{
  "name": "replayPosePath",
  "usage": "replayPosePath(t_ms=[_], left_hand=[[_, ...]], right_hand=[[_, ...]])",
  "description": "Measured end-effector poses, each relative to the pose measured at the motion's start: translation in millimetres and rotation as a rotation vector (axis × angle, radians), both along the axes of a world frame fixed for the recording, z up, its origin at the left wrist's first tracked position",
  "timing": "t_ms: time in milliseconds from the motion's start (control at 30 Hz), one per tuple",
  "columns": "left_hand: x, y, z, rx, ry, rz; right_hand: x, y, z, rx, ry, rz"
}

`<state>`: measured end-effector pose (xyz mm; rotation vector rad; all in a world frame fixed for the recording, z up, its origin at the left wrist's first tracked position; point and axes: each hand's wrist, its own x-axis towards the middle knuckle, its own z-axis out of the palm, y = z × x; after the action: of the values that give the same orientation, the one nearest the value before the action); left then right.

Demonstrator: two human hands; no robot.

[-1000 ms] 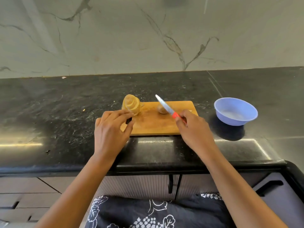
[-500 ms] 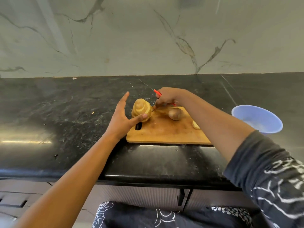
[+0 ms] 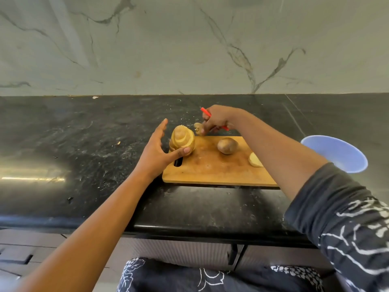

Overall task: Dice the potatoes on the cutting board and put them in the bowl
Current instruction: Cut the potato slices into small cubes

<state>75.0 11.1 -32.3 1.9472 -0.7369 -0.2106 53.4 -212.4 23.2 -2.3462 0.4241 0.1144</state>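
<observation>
The left hand (image 3: 156, 152), fingers straight, rests its thumb against a sliced potato (image 3: 182, 142) on the cutting board (image 3: 210, 167). Just beyond, the right hand (image 3: 214, 120) grips a red-handled knife (image 3: 205, 112), a small potato piece (image 3: 197, 131) at its fingertips. A whole potato (image 3: 227, 146) lies beside the right forearm, and a blue bowl (image 3: 336, 150) stands right of it on the counter (image 3: 84, 144).

This is a kitchen, because a long black stone bench (image 3: 84, 144) runs along a pale marble wall (image 3: 168, 49), cupboard doors (image 3: 179, 252) sit under its front edge, and near that edge are a wooden cutting board (image 3: 210, 169) with potatoes (image 3: 227, 146) and a blue bowl (image 3: 336, 152).
</observation>
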Motion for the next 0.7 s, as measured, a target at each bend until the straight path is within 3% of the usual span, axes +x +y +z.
replayPosePath(t_ms=[133, 267, 367, 500, 600, 700], left_hand=[[-6, 4, 1, -0.02, -0.07, 0.001], [-17, 10, 1, -0.071, -0.255, -0.011], [-33, 12, 3, -0.111, -0.497, -0.029], [-59, -1, 5, -0.184, -0.859, -0.227], [-75, -24, 4, -0.043, -0.843, -0.318], [-80, -51, 7, 0.219, -0.608, -0.293]], right_hand=[[-39, -22, 19, -0.062, -0.019, -0.099], [-100, -34, 25, -0.116, -0.054, -0.205], [-133, -36, 16, -0.101, -0.025, -0.277], [-145, -32, 9, -0.177, 0.032, -0.363], [-146, -28, 11, -0.308, 0.021, -0.417], [-155, -26, 12, -0.293, -0.024, -0.464]])
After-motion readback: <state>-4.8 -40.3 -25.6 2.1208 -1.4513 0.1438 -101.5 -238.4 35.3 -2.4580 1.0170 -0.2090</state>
